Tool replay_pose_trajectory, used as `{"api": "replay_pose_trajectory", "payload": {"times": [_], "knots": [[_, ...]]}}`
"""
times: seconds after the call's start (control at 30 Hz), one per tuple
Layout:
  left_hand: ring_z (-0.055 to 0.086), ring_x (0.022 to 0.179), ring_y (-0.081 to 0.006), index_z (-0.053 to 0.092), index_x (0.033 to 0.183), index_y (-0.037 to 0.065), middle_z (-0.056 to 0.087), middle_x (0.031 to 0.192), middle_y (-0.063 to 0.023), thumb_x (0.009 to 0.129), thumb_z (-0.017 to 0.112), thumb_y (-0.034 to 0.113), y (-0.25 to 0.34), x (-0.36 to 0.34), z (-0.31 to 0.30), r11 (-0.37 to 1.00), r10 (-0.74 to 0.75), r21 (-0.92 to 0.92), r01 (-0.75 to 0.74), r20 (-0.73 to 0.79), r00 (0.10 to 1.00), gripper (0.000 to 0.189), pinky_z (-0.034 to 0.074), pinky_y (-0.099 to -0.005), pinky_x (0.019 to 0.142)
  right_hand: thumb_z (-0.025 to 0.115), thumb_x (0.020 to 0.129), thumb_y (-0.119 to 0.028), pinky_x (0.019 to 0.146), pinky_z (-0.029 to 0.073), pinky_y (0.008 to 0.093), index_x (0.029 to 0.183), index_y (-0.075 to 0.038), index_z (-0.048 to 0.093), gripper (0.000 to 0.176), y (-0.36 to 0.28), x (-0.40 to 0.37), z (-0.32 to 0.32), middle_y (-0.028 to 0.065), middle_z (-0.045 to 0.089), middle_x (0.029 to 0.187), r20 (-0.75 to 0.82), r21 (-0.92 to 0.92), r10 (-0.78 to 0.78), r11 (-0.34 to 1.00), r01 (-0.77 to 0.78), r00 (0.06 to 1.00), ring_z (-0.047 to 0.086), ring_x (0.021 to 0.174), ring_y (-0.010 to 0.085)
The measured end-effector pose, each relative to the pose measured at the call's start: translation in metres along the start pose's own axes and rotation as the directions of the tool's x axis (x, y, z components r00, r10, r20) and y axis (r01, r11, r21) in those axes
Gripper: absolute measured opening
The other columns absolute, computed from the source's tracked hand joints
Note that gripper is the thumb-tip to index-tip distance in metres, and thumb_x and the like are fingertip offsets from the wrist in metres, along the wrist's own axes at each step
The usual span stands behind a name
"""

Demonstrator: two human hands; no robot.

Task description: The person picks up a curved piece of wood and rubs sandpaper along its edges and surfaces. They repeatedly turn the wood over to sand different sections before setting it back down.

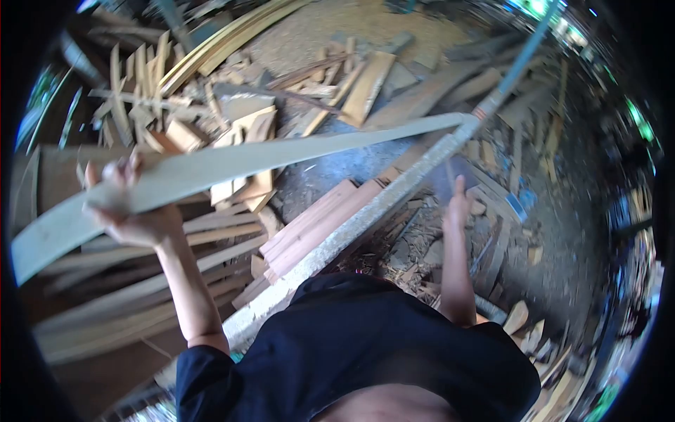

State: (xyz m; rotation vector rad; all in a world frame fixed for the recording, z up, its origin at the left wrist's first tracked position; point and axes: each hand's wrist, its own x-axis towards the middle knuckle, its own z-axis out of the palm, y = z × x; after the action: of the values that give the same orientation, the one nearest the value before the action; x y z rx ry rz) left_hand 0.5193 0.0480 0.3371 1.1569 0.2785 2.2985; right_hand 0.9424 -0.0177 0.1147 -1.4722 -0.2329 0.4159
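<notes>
A long pale board (260, 159) runs from the far left to the middle right, its far end against a narrow whitish beam (394, 190). My left hand (130, 211) is wrapped round the board's wide near part, with fingers showing at both edges. To the right of the beam, my right hand (457, 204) is raised and closed. A greyish, motion-blurred shape shows just above its fingers; what it is cannot be made out.
Stacked reddish planks (316, 225) lie left of the beam. Offcuts (246, 155) and long strips (133, 309) are piled on the left. A blue pole (527, 56) rises at the upper right. Wood scraps and a small blue object (517, 207) lie on the ground at right.
</notes>
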Motion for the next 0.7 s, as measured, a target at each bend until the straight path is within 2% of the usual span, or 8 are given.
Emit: {"api": "replay_pose_trajectory", "payload": {"times": [0.07, 0.2, 0.27, 0.33, 0.37, 0.47, 0.63, 0.7], "knots": [[0.048, 0.092, -0.0259, 0.033, 0.121, 0.0, 0.045, 0.098, -0.0139, 0.087, 0.041, 0.042, 0.018, 0.004, 0.007, 0.997, -0.029, 0.068, 0.03, -0.008, 1.0, 0.055, 0.031, -0.0558, 0.095, 0.039, 0.091, -0.022, 0.082, 0.039, 0.0367, 0.11, 0.005, 0.049, 0.035, -0.037, -0.001, 0.017, 0.0218, 0.056, 0.104, 0.407, -0.352, -0.537, 0.655, 0.669, 0.739, 0.053, 0.095, 0.0348], [0.049, 0.083, -0.0252, 0.039, 0.109, 0.004, 0.047, 0.099, -0.0147, 0.087, 0.041, 0.038, 0.051, 0.031, -0.034, 0.996, 0.077, 0.058, -0.066, -0.213, 0.974, 0.04, 0.04, -0.0505, 0.086, 0.039, 0.091, -0.023, 0.072, 0.042, 0.0386, 0.106, 0.003, 0.053, 0.033, -0.061, -0.03, 0.079, 0.0229, 0.056, 0.096, 0.733, -0.169, -0.509, 0.505, 0.846, 0.45, 0.056, 0.084, 0.0338], [0.048, 0.073, -0.0201, 0.037, 0.114, 0.008, 0.05, 0.091, -0.0099, 0.088, 0.04, 0.039, 0.041, 0.03, -0.045, 0.999, 0.042, -0.009, -0.045, -0.223, 0.974, 0.04, 0.041, -0.0457, 0.083, 0.037, 0.092, -0.026, 0.06, 0.043, 0.0386, 0.102, 0.001, 0.055, 0.034, -0.043, -0.053, 0.105, 0.0208, 0.057, 0.088, 0.824, -0.468, 0.034, 0.604, 0.645, 0.566, 0.059, 0.068, 0.0276], [0.047, 0.068, -0.017, 0.036, 0.118, 0.01, 0.05, 0.09, -0.0085, 0.089, 0.039, 0.04, 0.03, 0.026, -0.064, 0.999, 0.032, 0.004, -0.032, -0.217, 0.976, 0.041, 0.04, -0.0457, 0.084, 0.046, 0.088, -0.017, 0.06, 0.05, 0.0366, 0.09, 0.004, 0.059, 0.026, -0.032, -0.143, 0.125, 0.0173, 0.057, 0.096, 0.79, -0.114, -0.393, 0.659, 0.743, 0.47, 0.059, 0.059, 0.0264], [0.047, 0.066, -0.0155, 0.035, 0.119, 0.011, 0.051, 0.089, -0.0081, 0.089, 0.038, 0.04, 0.026, 0.023, -0.075, 1.0, 0.008, 0.022, -0.004, -0.198, 0.98, 0.042, 0.04, -0.0456, 0.085, 0.051, 0.084, -0.011, 0.068, 0.053, 0.0366, 0.096, 0.004, 0.058, 0.021, -0.034, -0.18, 0.135, 0.0173, 0.055, 0.106, 0.879, -0.07, -0.3, 0.688, 0.722, 0.371, 0.062, 0.075, 0.0279], [0.049, 0.068, -0.0189, 0.034, 0.119, 0.013, 0.051, 0.095, -0.0118, 0.089, 0.039, 0.04, 0.023, 0.014, -0.083, 0.998, -0.003, 0.055, 0.018, -0.267, 0.964, 0.041, 0.04, -0.0479, 0.088, 0.054, 0.079, -0.006, 0.091, 0.044, 0.0381, 0.107, 0.004, 0.054, 0.03, -0.061, -0.274, 0.173, 0.0206, 0.048, 0.12, 0.73, 0.409, -0.682, 0.395, 0.822, -0.036, 0.051, 0.107, 0.032], [0.052, 0.095, -0.0278, 0.034, 0.12, 0.016, 0.048, 0.115, -0.0177, 0.089, 0.039, 0.035, 0.028, 0.005, -0.109, 0.985, -0.174, -0.065, 0.162, -0.388, 0.905, 0.037, 0.037, -0.0546, 0.091, 0.055, 0.081, -0.009, 0.091, 0.043, 0.0405, 0.114, 0.0, 0.051, 0.033, -0.041, -0.278, 0.189, 0.0161, 0.053, 0.115, 0.698, 0.557, -0.675, 0.302, 0.773, -0.239, 0.052, 0.105, 0.0308], [0.05, 0.099, -0.0281, 0.031, 0.122, 0.017, 0.047, 0.118, -0.0165, 0.089, 0.04, 0.034, 0.026, -0.004, -0.112, 0.983, -0.186, -0.08, 0.168, -0.375, 0.908, 0.038, 0.036, -0.0555, 0.092, 0.054, 0.081, -0.009, 0.092, 0.042, 0.0401, 0.115, -0.003, 0.051, 0.034, -0.016, -0.232, 0.16, 0.0142, 0.051, 0.118, 0.845, 0.348, -0.526, 0.409, 0.843, -0.094, 0.05, 0.109, 0.028]]}}
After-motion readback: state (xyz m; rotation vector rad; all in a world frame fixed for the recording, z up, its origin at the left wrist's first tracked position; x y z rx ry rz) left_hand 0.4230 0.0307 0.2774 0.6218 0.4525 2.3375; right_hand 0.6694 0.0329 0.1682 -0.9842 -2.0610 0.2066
